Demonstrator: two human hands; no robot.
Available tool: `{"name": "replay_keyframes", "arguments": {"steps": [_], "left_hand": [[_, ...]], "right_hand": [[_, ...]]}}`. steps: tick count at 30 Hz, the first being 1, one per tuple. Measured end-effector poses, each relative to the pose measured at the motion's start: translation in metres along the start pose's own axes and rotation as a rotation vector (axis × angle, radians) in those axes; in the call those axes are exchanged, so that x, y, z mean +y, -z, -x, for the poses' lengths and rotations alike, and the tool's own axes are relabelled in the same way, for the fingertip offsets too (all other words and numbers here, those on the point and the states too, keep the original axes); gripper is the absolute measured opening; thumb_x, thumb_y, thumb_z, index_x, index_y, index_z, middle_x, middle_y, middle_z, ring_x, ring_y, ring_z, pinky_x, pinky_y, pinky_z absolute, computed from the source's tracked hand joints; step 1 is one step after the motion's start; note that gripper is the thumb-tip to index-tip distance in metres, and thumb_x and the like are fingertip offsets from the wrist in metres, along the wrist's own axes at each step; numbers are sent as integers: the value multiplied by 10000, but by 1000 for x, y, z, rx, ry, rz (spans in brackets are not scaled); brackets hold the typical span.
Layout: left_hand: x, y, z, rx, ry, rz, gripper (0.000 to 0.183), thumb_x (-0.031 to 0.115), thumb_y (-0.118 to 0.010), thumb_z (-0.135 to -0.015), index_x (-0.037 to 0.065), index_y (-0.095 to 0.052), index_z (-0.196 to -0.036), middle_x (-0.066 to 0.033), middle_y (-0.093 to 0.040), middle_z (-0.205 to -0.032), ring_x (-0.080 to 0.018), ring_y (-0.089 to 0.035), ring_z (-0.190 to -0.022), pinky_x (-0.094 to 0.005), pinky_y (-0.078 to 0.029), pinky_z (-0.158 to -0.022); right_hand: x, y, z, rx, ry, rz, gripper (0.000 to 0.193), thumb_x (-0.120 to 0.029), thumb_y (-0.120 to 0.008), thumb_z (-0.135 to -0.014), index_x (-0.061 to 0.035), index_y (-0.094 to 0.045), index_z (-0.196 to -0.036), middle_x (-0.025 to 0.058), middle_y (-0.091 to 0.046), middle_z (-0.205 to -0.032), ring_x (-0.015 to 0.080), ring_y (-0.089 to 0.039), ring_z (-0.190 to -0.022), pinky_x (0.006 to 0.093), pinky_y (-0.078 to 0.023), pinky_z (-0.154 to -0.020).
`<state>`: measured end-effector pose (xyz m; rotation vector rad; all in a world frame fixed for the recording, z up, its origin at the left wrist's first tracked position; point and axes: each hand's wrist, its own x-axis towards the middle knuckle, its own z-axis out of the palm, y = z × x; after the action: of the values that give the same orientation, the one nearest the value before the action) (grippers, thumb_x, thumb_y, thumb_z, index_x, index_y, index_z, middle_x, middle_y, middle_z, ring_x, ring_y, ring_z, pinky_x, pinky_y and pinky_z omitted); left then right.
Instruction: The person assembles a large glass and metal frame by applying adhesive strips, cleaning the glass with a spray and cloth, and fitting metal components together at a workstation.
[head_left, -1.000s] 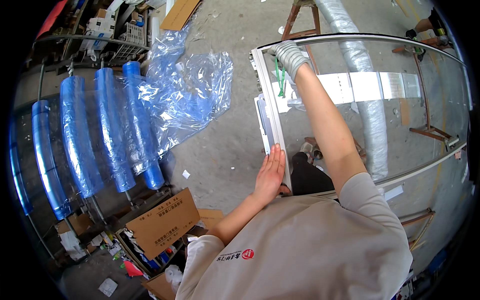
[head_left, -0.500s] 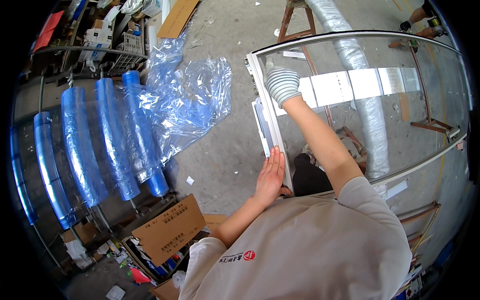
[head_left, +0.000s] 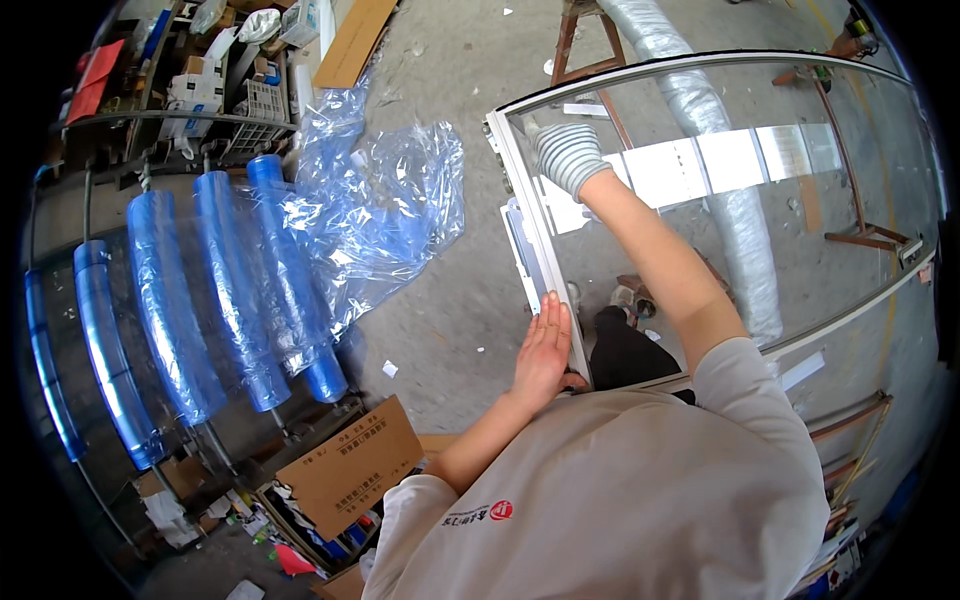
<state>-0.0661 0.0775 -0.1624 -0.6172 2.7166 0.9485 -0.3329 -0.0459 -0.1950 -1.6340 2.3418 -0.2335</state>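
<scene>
Shifted slightly inward from the left rail of a pale metal frame [head_left: 540,245] since half a second ago: right hand [head_left: 572,160], gloved in ribbed, striped grey-and-white knit. Unmoved on the same rail: left hand [head_left: 543,348], bare.

Head view. Right hand near the frame's far left corner, over the glass pane [head_left: 850,215], fingers partly hidden; impossible to tell whether pinched together or apart, or clamped on anything. Left hand laid flat along the near end of the rail, fingers straight and close together, thumb spread apart toward the inner side. Frame across the right half, near edge just beside a smooth taupe shirt [head_left: 620,490]; smooth, transparent pane within, crossed by a bright band of white rectangles. On the rail's outer side, a narrow white-and-grey fitting [head_left: 522,245]. Visible through the glass, a long tube [head_left: 745,265] in wrinkled silvery wrap. At left, cylindrical rolls of glossy blue film [head_left: 175,305] on rods, beside a crumpled, translucent film sheet [head_left: 400,205]. Below the rolls, flat-sided brown cardboard [head_left: 350,465].
</scene>
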Motion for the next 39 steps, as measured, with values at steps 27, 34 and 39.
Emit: {"name": "replay_keyframes", "arguments": {"steps": [27,34,39], "left_hand": [[0,2,-1,-12,13,-4,1266,275,-866,-396,-84,-176,-1395,-307,-121,-1465,-405,-157,-1377,-458,-233,-1103],[-1,2,-1,-8,22,-9,1264,277,-870,-397,-90,-179,-1391,-305,-126,-1465,-402,-155,-1378,-457,-229,-1104],[-1,3,-1,-3,15,-17,1268,278,-871,-392,-92,-181,-1390,-304,-134,-1463,-397,-152,-1380,-454,-225,-1107]], "right_hand": [[-24,-20,-2,106,-172,-145,334,-184,-442,-864,-13,-554,-1128,165,-663,-747,333,-654,-692,450,-498,-587],[-36,-14,1,139,-267,-205,310,-123,-446,-850,17,-551,-1106,173,-666,-730,324,-667,-667,440,-500,-512],[-39,-17,1,183,-321,-239,305,-140,-407,-868,28,-570,-1063,188,-644,-664,340,-648,-608,443,-490,-509]]}}
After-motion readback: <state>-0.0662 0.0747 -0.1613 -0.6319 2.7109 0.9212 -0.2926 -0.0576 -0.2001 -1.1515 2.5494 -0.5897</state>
